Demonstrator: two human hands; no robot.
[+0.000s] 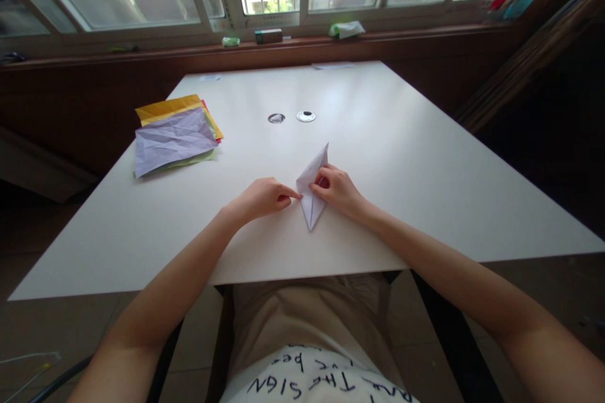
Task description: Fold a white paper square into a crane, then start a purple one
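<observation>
A white folded paper (312, 186), a long kite shape with points at both ends, lies on the white table (401, 157) close to its near edge. My left hand (262, 197) is curled, its fingertip pressing the paper's left corner. My right hand (336, 189) pinches the paper's right side between thumb and fingers. Both hands rest on the tabletop on either side of the paper.
A stack of coloured paper sheets (174, 134), lilac on top of yellow, green and pink, lies at the table's left. Two round cable holes (292, 117) sit in the middle. A windowsill (283, 44) with small items runs behind the table.
</observation>
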